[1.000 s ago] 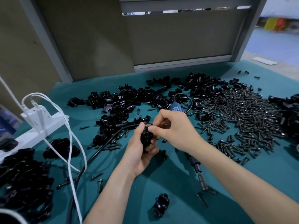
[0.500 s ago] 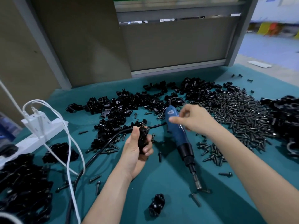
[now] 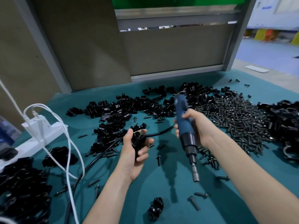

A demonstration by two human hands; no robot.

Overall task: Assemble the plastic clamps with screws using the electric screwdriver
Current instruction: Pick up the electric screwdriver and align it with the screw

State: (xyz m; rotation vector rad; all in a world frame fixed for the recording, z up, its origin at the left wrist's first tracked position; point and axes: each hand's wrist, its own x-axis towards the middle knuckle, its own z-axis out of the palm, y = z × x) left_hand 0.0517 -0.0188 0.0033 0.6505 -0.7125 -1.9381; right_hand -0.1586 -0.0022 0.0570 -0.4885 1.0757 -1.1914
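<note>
Readied plastic clamp [image 3: 138, 140] and electric screwdriver [image 3: 184, 125] for fastening.
Gripped the plastic clamp in curled left hand [image 3: 133, 156] above the mat [image 3: 163, 185]; clasped the electric screwdriver in right hand [image 3: 201, 126], bit down, apart from it; judged far from done, given heaps of loose clamps [image 3: 129, 105] and screws [image 3: 239, 113] behind.

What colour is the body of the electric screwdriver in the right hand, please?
Blue, with a black collar and a grey metal bit: the electric screwdriver shows in the head view, gripped by the right hand.
</note>
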